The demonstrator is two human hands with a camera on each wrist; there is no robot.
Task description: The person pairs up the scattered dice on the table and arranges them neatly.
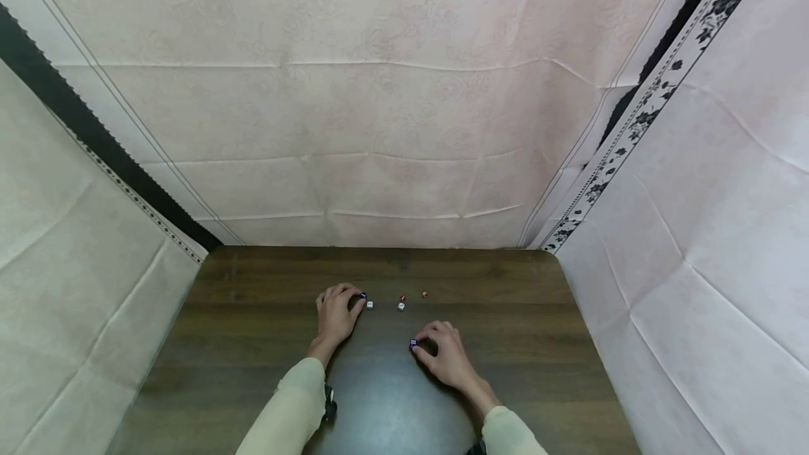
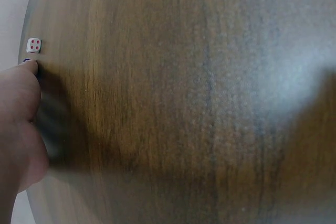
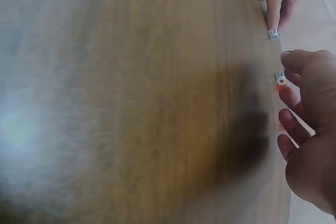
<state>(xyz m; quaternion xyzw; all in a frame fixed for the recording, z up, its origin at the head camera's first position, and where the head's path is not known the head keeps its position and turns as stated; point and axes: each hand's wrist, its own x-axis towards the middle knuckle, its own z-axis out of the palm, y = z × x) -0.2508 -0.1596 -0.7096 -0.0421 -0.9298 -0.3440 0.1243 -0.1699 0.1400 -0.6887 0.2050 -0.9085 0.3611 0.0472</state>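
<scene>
In the head view my left hand [image 1: 336, 311] pinches a dark blue die [image 1: 363, 295] between thumb and forefinger, at the tabletop. Right beside those fingertips sits a white die [image 1: 369, 305], its red pips showing in the left wrist view. My right hand [image 1: 445, 357], nearer to me, holds another dark blue die [image 1: 413, 343] at the tips of thumb and forefinger. That die cannot be made out in the right wrist view. Between the hands and farther back, a second white die [image 1: 401, 307] stands in front of an orange-red die [image 1: 402, 298].
Another small orange-red die [image 1: 425, 294] lies to the right of that pair. The brown wooden table [image 1: 265, 343] ends at a far edge against a pale hanging cloth [image 1: 404, 132]. More cloth [image 1: 708, 244] hangs along the right side and the left.
</scene>
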